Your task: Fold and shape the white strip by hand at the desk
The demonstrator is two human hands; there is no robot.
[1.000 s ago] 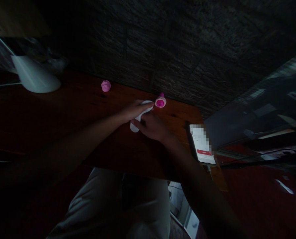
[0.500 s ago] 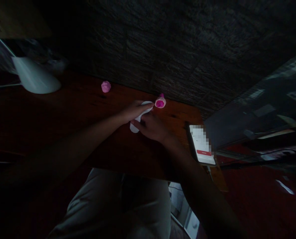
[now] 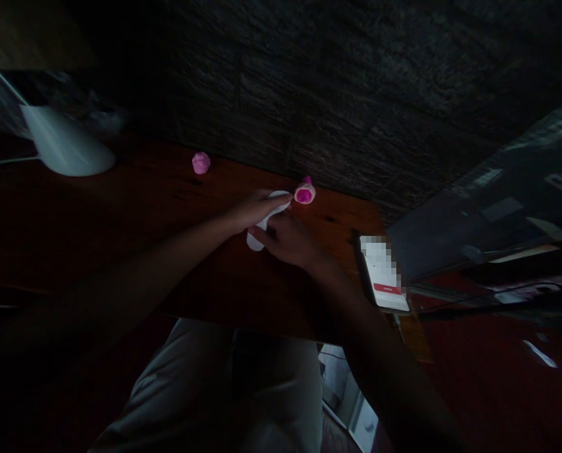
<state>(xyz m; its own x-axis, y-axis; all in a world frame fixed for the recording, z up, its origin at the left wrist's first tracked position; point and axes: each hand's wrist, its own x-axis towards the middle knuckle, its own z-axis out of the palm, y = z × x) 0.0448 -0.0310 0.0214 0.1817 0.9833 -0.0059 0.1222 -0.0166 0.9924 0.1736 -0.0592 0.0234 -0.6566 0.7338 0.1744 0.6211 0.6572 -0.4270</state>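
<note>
A long, pale, soft-looking white piece (image 3: 255, 241) lies bent between my two hands over the table; its exact kind cannot be made out in the dim light. My left hand (image 3: 253, 210) grips its far part, thumb stretched along the top. My right hand (image 3: 287, 238) closes on the nearer part, with the thumb pressed over it. Just beyond my left thumb tip sits a small pale-pink bundle (image 3: 311, 194) with a magenta middle. Farther left, close to the wall, rests a round, crumpled pink ball (image 3: 201, 163).
A lit phone (image 3: 385, 277) with a cable lies on the right end of the wooden table (image 3: 167, 182). The white base of a lamp (image 3: 68, 148) stands at the far left. A dark textured wall (image 3: 281, 82) runs along the back edge.
</note>
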